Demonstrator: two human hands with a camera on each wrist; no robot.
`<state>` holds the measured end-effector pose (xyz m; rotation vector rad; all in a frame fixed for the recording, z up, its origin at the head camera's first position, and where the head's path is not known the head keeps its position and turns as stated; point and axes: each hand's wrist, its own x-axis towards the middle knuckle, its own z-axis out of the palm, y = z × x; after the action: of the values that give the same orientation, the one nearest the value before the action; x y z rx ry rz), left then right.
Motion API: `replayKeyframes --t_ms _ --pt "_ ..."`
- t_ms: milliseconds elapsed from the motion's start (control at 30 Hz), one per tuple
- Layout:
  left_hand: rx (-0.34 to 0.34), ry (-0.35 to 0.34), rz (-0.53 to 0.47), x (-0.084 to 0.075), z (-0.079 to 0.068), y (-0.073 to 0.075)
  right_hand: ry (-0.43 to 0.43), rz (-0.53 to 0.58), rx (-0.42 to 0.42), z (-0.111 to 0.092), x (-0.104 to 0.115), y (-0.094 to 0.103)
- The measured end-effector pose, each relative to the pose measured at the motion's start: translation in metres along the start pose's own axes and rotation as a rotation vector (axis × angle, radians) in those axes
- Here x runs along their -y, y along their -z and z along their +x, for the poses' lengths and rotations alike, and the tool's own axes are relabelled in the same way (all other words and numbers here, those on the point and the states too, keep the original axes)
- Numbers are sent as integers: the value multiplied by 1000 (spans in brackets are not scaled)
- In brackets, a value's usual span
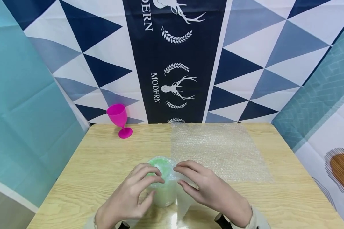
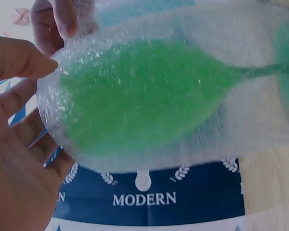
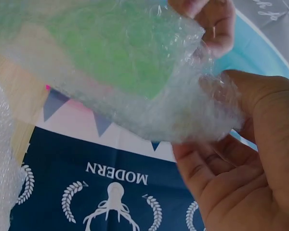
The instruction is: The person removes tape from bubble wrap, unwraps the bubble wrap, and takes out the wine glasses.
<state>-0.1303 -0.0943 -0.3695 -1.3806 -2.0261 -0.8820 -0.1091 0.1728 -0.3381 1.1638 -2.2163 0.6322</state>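
Note:
A green goblet [image 2: 144, 91], rolled in clear bubble wrap [image 2: 250, 120], stands upright near the front middle of the table. Its bowl, stem and foot show through the layers in the left wrist view. My left hand [image 1: 134, 189] is at the left of the wrap's upper end, thumb and fingers curled at its edge. On the opposite side, my right hand [image 1: 207, 186] pinches the loose upper end of the wrap, thumb above and fingers beneath, as the right wrist view shows. Crumpled wrap sticks out past the bowl's rim there.
A flat sheet of bubble wrap [image 1: 218, 149] lies on the back right of the wooden table [image 1: 103, 168]. A pink goblet [image 1: 118, 117] stands at the back left edge. Patterned cloth [image 1: 177, 63] hangs behind the table.

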Motion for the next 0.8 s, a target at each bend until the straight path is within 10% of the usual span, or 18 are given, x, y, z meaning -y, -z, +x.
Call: replayKeyframes --t_ms 333,800 --pt "-69 -36 171 -3 4 -2 49 45 -29 2 -2 -4" --pt "-48 -36 133 5 -1 2 6 99 -61 -10 -11 2"
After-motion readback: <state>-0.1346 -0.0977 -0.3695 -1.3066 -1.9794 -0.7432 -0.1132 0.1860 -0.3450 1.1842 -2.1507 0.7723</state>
